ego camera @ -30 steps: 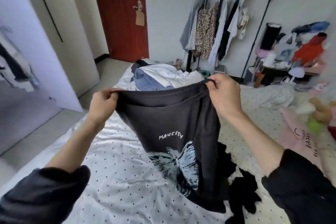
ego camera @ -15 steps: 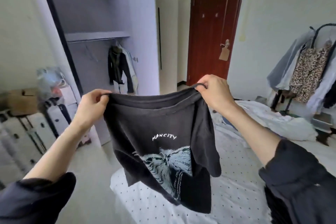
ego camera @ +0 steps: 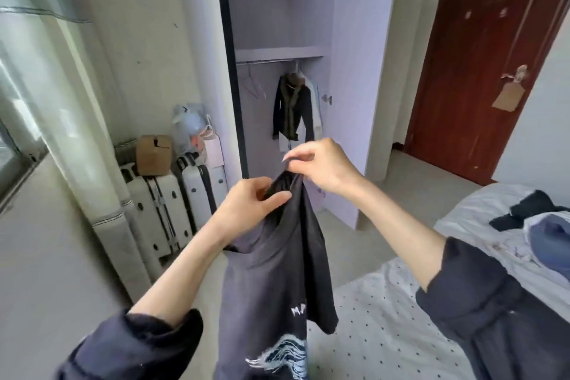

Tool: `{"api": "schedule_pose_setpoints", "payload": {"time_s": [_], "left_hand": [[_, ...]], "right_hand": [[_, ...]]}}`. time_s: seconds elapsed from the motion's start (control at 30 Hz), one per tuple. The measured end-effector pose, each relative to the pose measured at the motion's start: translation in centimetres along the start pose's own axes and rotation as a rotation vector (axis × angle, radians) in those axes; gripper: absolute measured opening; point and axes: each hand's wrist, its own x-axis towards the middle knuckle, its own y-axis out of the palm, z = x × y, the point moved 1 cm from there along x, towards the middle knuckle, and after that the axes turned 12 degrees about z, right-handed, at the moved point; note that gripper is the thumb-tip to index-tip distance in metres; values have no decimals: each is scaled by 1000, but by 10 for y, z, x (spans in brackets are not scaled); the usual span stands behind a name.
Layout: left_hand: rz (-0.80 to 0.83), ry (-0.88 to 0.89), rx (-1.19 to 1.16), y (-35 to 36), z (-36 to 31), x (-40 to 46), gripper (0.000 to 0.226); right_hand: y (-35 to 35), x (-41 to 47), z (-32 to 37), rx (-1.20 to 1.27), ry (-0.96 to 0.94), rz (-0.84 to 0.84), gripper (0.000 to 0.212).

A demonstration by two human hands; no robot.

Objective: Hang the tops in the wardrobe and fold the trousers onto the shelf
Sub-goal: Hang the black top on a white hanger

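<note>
While both my hands meet, left hand (ego camera: 249, 207) and right hand (ego camera: 320, 163) fingers pinch the black T-shirt (ego camera: 277, 268) bunched before the wardrobe (ego camera: 348, 71).

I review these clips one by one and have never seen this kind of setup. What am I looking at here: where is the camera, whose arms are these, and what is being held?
There is no machine: a person wears one wide-angle camera on the head, looking forward and down, so the arms are their own. The left hand and right hand are close together, both gripping the bunched top of a dark printed T-shirt, which hangs down between them. Ahead stands an open wardrobe with a rail, a bare hanger and a dark jacket already hanging. To the right is a dotted bed with more clothes piled on it.
</note>
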Motion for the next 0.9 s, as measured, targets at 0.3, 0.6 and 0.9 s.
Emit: {"api": "schedule_pose_setpoints", "payload": {"time_s": [0.3,0.6,0.9], "left_hand": [[-317,-169,93,-91,82,113,24],[-334,-241,214,-148,152,234,19],[-63,66,409,-124,216,373,34]], "right_hand": [[42,146,-87,-218,191,-5,17],[29,263,-155,16,307,-103,7],[25,408,-182,-98,273,-76,16]]}}
